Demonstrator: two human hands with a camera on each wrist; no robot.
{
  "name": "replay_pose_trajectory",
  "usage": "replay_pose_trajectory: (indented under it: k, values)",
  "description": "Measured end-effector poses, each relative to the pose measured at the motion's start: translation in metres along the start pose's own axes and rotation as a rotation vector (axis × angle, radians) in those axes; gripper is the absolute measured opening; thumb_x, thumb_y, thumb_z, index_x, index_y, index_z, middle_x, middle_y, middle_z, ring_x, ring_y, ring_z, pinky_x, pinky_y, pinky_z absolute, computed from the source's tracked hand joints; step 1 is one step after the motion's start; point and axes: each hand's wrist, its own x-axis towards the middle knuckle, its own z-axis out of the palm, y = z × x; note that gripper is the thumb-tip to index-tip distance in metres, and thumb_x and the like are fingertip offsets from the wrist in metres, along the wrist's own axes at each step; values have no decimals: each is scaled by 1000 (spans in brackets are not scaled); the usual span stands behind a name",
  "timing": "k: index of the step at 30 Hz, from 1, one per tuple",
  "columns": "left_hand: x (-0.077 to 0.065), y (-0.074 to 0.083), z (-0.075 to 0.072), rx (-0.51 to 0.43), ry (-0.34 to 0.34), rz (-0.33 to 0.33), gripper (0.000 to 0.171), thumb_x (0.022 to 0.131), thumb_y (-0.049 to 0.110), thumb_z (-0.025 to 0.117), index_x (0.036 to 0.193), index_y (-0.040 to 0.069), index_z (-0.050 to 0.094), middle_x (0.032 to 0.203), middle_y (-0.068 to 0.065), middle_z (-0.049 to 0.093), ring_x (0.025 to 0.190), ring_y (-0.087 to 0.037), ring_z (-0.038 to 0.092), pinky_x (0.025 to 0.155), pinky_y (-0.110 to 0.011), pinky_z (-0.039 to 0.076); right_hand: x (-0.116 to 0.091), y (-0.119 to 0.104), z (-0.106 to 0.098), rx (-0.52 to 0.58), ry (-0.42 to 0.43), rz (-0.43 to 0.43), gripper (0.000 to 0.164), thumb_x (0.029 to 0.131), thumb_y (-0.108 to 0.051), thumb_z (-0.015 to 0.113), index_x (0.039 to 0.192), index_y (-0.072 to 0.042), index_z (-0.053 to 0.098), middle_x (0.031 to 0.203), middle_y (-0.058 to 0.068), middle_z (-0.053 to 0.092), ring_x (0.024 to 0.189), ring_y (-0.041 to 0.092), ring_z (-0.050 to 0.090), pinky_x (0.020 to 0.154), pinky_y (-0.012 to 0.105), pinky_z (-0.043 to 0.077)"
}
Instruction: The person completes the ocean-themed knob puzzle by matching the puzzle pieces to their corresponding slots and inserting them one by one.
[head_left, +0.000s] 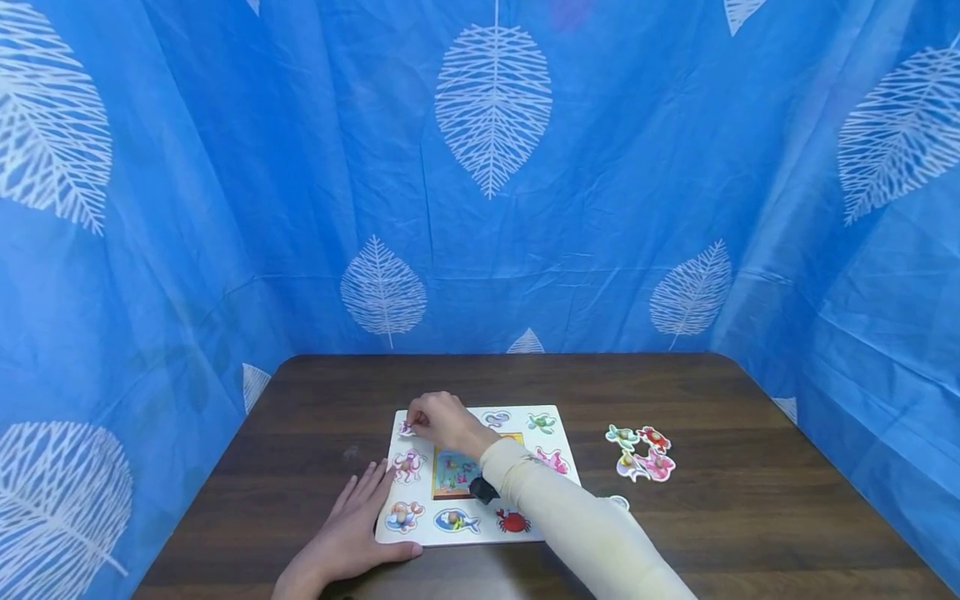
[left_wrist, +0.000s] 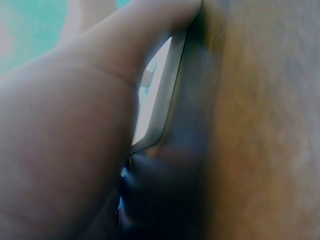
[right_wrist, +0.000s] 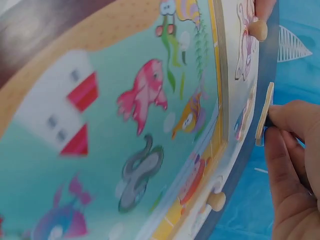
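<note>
A white wooden puzzle board (head_left: 421, 493) with sea-animal pictures lies on the table. My right hand (head_left: 444, 421) reaches over its far left corner and pinches a small knobbed puzzle piece (right_wrist: 264, 116) between thumb and fingers. In the right wrist view the piece is edge-on and apart from the board; its printed face is hidden. My left hand (head_left: 351, 527) rests at the near left corner, fingers extended along the left edge and thumb at the front edge. Along the board's left side sit an octopus piece (head_left: 408, 467) and an orange-and-blue knobbed piece (head_left: 405, 517).
Several loose pieces lie right of the board, including a green turtle (head_left: 622, 436), a red crab (head_left: 655, 438) and a pink one (head_left: 657, 465). The right sleeve (head_left: 577, 521) covers part of the board. A blue curtain (head_left: 480, 250) surrounds the brown table (head_left: 750, 500).
</note>
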Motion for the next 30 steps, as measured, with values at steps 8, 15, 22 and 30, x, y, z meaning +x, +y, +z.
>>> replay_pose_trajectory:
  k: [8, 15, 22, 30]
  values:
    - [-6, 6, 1, -1, -19, -37, 125, 71, 69, 83, 160, -1, 30, 169, -23, 24, 158, -44, 14, 126, -63, 7, -1, 1, 8, 57, -11, 73, 7, 94, -10, 76, 95, -16, 77, 90, -4, 75, 80, 2, 63, 76, 17, 53]
    - [-8, 11, 5, 3, -16, -45, 125, 71, 70, 82, 161, 1, 30, 169, -21, 24, 158, -43, 14, 126, -62, 7, -3, 4, 7, 10, -36, 83, 5, 95, -13, 75, 95, -17, 77, 91, -5, 74, 80, 3, 64, 75, 19, 54]
    - [-12, 14, 9, 7, -12, -46, 125, 71, 71, 81, 161, 1, 30, 169, -21, 24, 158, -43, 14, 126, -63, 7, -7, 4, 7, 1, -45, 75, 5, 95, -12, 75, 96, -17, 77, 92, -5, 74, 81, 4, 63, 77, 19, 54]
    - [-18, 19, 14, -4, 7, -41, 124, 72, 69, 81, 161, 0, 29, 169, -22, 22, 158, -44, 12, 126, -62, 7, -13, -4, 6, -6, -57, 55, 5, 97, -14, 74, 100, -15, 77, 95, -4, 75, 84, 6, 66, 80, 20, 55]
